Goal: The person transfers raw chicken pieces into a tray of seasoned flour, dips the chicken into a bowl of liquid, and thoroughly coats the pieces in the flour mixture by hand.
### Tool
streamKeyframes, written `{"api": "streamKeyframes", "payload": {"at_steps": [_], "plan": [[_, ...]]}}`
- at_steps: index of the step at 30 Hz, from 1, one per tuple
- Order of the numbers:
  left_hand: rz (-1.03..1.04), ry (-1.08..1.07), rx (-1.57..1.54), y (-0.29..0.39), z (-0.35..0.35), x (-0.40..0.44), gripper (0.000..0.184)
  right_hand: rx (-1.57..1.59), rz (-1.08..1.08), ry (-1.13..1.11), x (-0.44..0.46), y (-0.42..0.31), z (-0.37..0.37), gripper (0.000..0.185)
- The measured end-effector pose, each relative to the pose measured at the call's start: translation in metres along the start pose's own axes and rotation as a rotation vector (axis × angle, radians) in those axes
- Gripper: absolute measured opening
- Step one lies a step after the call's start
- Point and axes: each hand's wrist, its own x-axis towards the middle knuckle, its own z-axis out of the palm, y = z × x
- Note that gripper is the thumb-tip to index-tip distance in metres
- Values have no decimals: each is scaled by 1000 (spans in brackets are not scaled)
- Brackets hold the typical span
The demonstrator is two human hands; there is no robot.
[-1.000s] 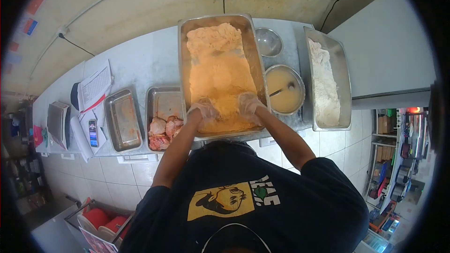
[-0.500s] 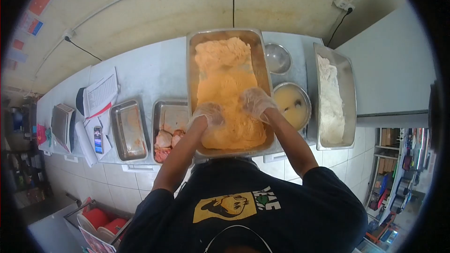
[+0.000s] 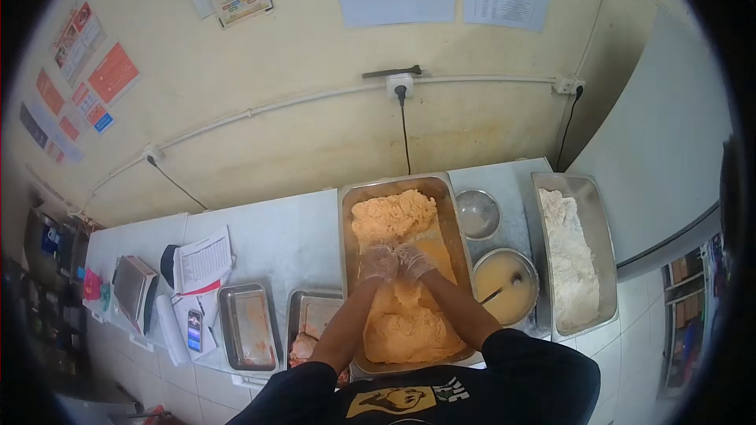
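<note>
Both my hands wear clear plastic gloves and are over the deep metal tray of orange, flour-like coating. My left hand and my right hand are side by side near the tray's middle, almost touching. Their fingers look curled inward; whatever is between them is hidden. Orange coating lies heaped on the near side below my wrists. Another lumpy mound fills the far end, beyond my fingertips.
To the right stand a small metal bowl, a bowl of yellowish liquid with a dark-handled utensil, and a tray of white flour. Leftward are a tray with raw meat, a stained tray, a phone, papers and a scale.
My hands, spread apart near the tray's front half, have come together farther toward its middle. The coating is now heaped at the near end. The view has tilted up, showing more wall.
</note>
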Motion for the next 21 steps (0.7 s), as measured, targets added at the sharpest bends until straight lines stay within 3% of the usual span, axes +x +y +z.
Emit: {"api": "streamKeyframes", "payload": {"at_steps": [3, 6, 8, 9, 11, 12, 13, 14, 15, 17, 18, 20, 21], "plan": [[-134, -124, -84, 35, -36, -39, 22, -108, -135, -32, -32, -21, -14, 31], [62, -261, 382, 47, -49, -73, 18, -44, -274, -197, -59, -1, 18, 29], [363, -542, 713, 28, -38, -89, 22, -24, -306, -307, -71, 17, 30, 30], [361, -509, 718, 23, -42, -102, 22, 202, -317, -284, -84, 3, 5, 33], [616, -75, 481, 28, -58, -108, 27, 398, -354, -253, -85, -37, -52, 37], [703, 79, 405, 35, -66, -101, 29, 12, -158, -355, -76, -78, -91, 41], [412, -77, 506, 51, -76, -83, 33, -370, 53, -441, -69, -103, -118, 45], [111, -233, 587, 61, -80, -76, 37, -387, 48, -436, -66, -110, -135, 45], [110, -222, 577, 57, -75, -73, 37, -319, 161, -254, -69, -114, -147, 46], [-53, -418, 300, 37, -62, -47, 43, -271, 258, -59, -74, -108, -152, 47], [-38, -381, 295, 32, -50, -39, 43, -379, 254, -87, -67, -88, -141, 48], [311, -290, 581, 8, -20, -53, 47, -484, 238, -107, -66, -61, -109, 50], [170, -356, 511, 39, -40, -76, 48, -483, 172, -129, -75, -47, -88, 51]]}}
